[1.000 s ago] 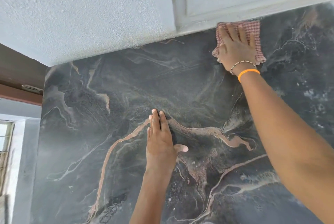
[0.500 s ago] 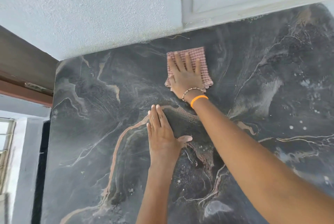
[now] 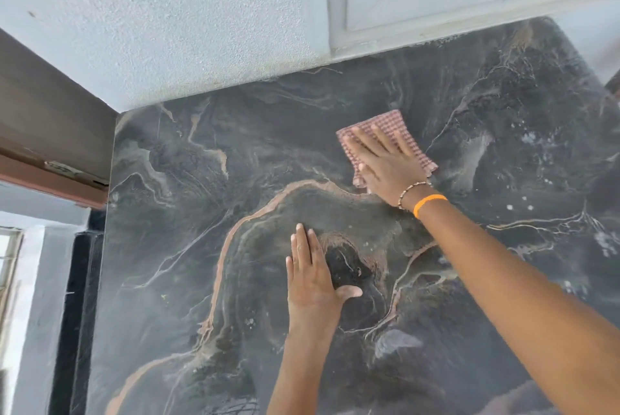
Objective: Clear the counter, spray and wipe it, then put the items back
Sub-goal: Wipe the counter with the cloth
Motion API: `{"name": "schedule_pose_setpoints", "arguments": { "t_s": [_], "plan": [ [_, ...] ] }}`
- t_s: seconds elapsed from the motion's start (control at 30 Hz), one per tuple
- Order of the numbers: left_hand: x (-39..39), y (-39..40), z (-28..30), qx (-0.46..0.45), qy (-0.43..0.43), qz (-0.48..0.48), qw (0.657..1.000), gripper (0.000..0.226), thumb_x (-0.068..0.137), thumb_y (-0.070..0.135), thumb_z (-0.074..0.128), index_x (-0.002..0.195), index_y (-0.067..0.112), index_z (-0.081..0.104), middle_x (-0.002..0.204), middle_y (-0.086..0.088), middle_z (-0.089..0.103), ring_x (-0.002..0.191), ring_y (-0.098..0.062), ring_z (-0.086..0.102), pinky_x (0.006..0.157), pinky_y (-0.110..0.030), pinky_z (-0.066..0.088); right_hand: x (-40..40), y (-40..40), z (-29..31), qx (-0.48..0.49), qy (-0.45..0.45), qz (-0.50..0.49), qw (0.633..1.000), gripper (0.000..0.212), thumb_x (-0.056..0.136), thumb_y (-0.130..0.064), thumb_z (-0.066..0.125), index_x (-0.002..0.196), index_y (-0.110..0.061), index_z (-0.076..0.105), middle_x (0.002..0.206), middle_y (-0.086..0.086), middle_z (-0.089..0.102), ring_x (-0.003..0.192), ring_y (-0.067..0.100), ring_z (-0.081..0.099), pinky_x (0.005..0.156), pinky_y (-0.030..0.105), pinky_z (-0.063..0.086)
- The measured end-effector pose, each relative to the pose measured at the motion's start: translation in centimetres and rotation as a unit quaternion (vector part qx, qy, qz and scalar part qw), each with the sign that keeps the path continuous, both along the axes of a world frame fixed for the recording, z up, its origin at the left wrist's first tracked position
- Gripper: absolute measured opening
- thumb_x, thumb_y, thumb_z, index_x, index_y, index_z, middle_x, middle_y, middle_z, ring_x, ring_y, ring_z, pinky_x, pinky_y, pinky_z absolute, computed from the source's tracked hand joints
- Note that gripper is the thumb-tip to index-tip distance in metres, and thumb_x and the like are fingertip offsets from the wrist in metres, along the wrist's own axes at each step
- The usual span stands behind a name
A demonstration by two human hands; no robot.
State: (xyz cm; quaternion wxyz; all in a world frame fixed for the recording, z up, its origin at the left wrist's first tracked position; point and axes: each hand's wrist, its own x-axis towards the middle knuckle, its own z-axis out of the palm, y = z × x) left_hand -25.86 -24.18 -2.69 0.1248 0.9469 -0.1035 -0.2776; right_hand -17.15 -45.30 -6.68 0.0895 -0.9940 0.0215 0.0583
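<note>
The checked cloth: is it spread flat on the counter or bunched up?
Flat. The checked cloth lies under the right hand, open fingers pressing it onto the counter.

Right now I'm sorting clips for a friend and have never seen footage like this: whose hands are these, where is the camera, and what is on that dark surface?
There is no machine here. A person wears a camera on the head, so you look down at their own two bare hands. The dark veined slab is a stone counter, meeting a white textured wall and a window frame. The right hand, with a beaded bracelet and an orange band at the wrist, presses flat on a pink checked cloth, wiping. The left hand rests flat on the bare stone, holding nothing. White specks dot the counter at the right.
</note>
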Motion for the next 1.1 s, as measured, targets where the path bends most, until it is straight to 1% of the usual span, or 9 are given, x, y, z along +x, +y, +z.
{"name": "schedule_pose_setpoints", "arguments": {
  "t_s": [0.13, 0.23, 0.3, 0.37, 0.47, 0.67, 0.77, 0.93, 1.1],
  "plan": [
    [0.2, -0.1, -0.2, 0.046, -0.006, -0.026, 0.999, 0.118, 0.074, 0.061, 0.058, 0.143, 0.005, -0.02, 0.154, -0.009, -0.026, 0.144, -0.023, -0.018, 0.119, -0.037, 0.001, -3.2, -6.4, 0.2, 0.007, 0.012, -0.196, 0.981, 0.058, 0.096, -0.027, 0.031, 0.148, -0.034, 0.007, 0.159, -0.009, 0.004, 0.147, 0.021, 0.003, 0.118, 0.048, 0.001],
    [0.1, -0.2, -0.2, 0.054, -0.013, -0.032, 0.998, 0.117, 0.073, 0.061, 0.056, 0.143, 0.005, -0.02, 0.155, -0.009, -0.025, 0.145, -0.024, -0.016, 0.119, -0.037, 0.001, -5.5, -6.4, -0.1, 0.006, 0.002, -0.301, 0.954, 0.057, 0.094, -0.027, 0.031, 0.148, -0.03, 0.012, 0.159, -0.004, 0.011, 0.146, 0.028, 0.009, 0.117, 0.052, 0.006],
    [0.1, -0.2, -0.3, 0.053, -0.021, -0.033, 0.998, 0.116, 0.074, 0.06, 0.056, 0.143, 0.004, -0.019, 0.155, -0.01, -0.024, 0.145, -0.024, -0.016, 0.119, -0.037, 0.001, -6.1, -4.5, -0.2, 0.011, 0.013, -0.344, 0.939, 0.058, 0.095, -0.03, 0.028, 0.148, -0.029, 0.008, 0.16, -0.001, 0.007, 0.146, 0.03, 0.006, 0.116, 0.055, 0.004],
    [0.0, -0.1, -0.5, 0.047, -0.021, -0.029, 0.998, 0.116, 0.074, 0.058, 0.058, 0.143, 0.004, -0.019, 0.155, -0.01, -0.024, 0.145, -0.024, -0.016, 0.119, -0.037, 0.001, -6.3, -1.9, -0.2, 0.012, 0.03, -0.337, 0.941, 0.058, 0.095, -0.032, 0.026, 0.149, -0.029, 0.003, 0.16, -0.001, 0.0, 0.147, 0.03, 0.001, 0.116, 0.057, 0.001],
    [-0.1, -0.2, -0.7, 0.044, -0.028, -0.026, 0.998, 0.118, 0.073, 0.057, 0.06, 0.144, 0.004, -0.018, 0.155, -0.01, -0.022, 0.145, -0.024, -0.015, 0.119, -0.037, 0.001, -5.4, 2.6, -0.1, 0.019, 0.029, -0.271, 0.962, 0.06, 0.095, -0.032, 0.025, 0.149, -0.03, -0.001, 0.16, -0.003, -0.003, 0.147, 0.029, -0.004, 0.115, 0.055, -0.002],
    [-0.3, 0.5, -1.0, -0.009, -0.044, -0.015, 0.999, 0.117, 0.071, 0.055, 0.067, 0.147, 0.006, -0.009, 0.158, -0.007, -0.014, 0.146, -0.021, -0.011, 0.12, -0.037, 0.005, -4.8, 10.1, 0.2, 0.01, 0.031, -0.011, 0.999, 0.06, 0.096, -0.035, 0.027, 0.147, -0.035, -0.003, 0.159, -0.009, -0.005, 0.147, 0.022, -0.006, 0.116, 0.05, -0.006],
    [-1.3, 0.7, -0.7, -0.01, -0.052, 0.003, 0.999, 0.119, 0.072, 0.059, 0.064, 0.146, 0.004, -0.012, 0.158, -0.008, -0.013, 0.146, -0.022, -0.012, 0.12, -0.038, 0.002, -7.4, 8.7, -0.1, 0.001, 0.02, 0.046, 0.999, 0.061, 0.093, -0.033, 0.032, 0.147, -0.036, 0.004, 0.159, -0.011, 0.001, 0.147, 0.02, 0.001, 0.117, 0.049, -0.003],
    [-3.4, -3.7, 0.3, -0.04, -0.075, -0.026, 0.996, 0.118, 0.072, 0.065, 0.055, 0.145, 0.003, -0.014, 0.157, -0.011, -0.014, 0.144, -0.026, -0.016, 0.117, -0.039, -0.005, -11.0, 0.9, -0.1, -0.023, 0.02, 0.02, 0.999, 0.062, 0.092, -0.032, 0.031, 0.147, -0.037, 0.003, 0.159, -0.012, 0.004, 0.147, 0.018, 0.005, 0.118, 0.046, -0.001],
    [-4.2, -11.3, 0.6, -0.04, -0.081, -0.137, 0.986, 0.101, 0.086, 0.049, 0.054, 0.144, 0.004, -0.016, 0.155, -0.011, -0.022, 0.142, -0.027, -0.023, 0.117, -0.038, -0.008, -14.5, -11.5, -0.2, -0.011, 0.041, -0.112, 0.993, 0.061, 0.094, -0.032, 0.028, 0.146, -0.04, -0.003, 0.158, -0.014, -0.003, 0.147, 0.016, -0.002, 0.118, 0.043, -0.003]
  ]
}}
